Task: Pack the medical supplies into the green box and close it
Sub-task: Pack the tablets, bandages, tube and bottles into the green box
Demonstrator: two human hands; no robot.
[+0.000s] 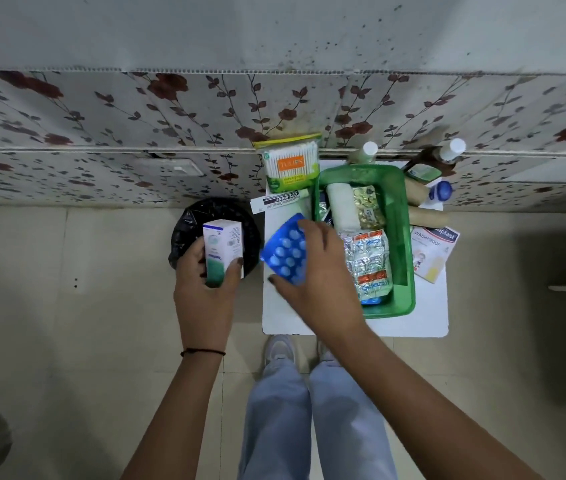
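The green box (401, 237) stands open on a small white table (409, 323). Inside it lie a white bandage roll (342, 209), a gold blister strip (368, 209) and silver tablet strips (368, 261). My right hand (319, 271) holds a blue blister pack (285, 254) just left of the box, above the table. My left hand (202, 289) grips a small white and green carton (223, 251) over a black-lined bin (184, 237). A cotton bud pack (290, 164) and a white ointment carton (281, 200) sit at the table's back left.
Right of the box lie a plaster packet (434, 252), cardboard-coloured rolls (427, 216), a blue-capped item (441, 192) and two white-capped bottles (368, 152). A floral-patterned wall (136, 133) runs behind. My legs and shoes (280, 351) stand on a tiled floor before the table.
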